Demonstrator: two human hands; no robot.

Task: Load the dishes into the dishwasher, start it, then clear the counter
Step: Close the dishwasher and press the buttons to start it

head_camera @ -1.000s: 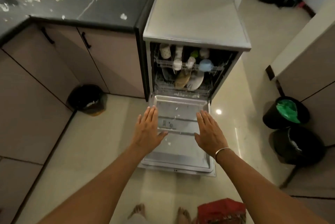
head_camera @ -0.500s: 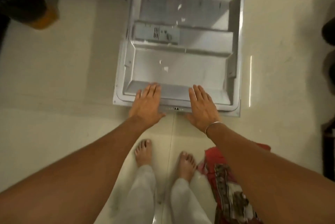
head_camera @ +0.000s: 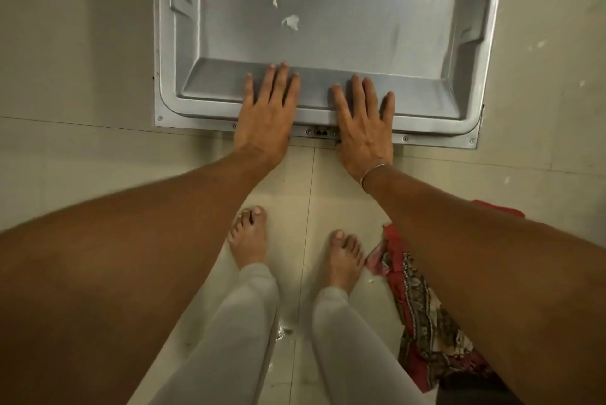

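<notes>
The dishwasher door point(head_camera: 328, 27) lies folded down flat, its grey steel inner face up, filling the top of the head view. My left hand point(head_camera: 267, 112) lies flat on its near edge with fingers straight. My right hand point(head_camera: 364, 122), a thin bangle at the wrist, lies flat beside it, to the right of the door latch point(head_camera: 321, 132). Both hands overhang the door's front rim; thumbs are hidden below it. The racks and dishes are out of view. Small white scraps point(head_camera: 290, 22) stick to the door's inner face.
My bare feet point(head_camera: 249, 234) stand on the pale tiled floor point(head_camera: 82, 76) just in front of the door. A red patterned cloth point(head_camera: 426, 316) lies on the floor at the right by my right foot.
My view has dropped from the whole dishwasher to its door. Both hands moved from above the door's middle down to its near edge and now lie flat on it.
</notes>
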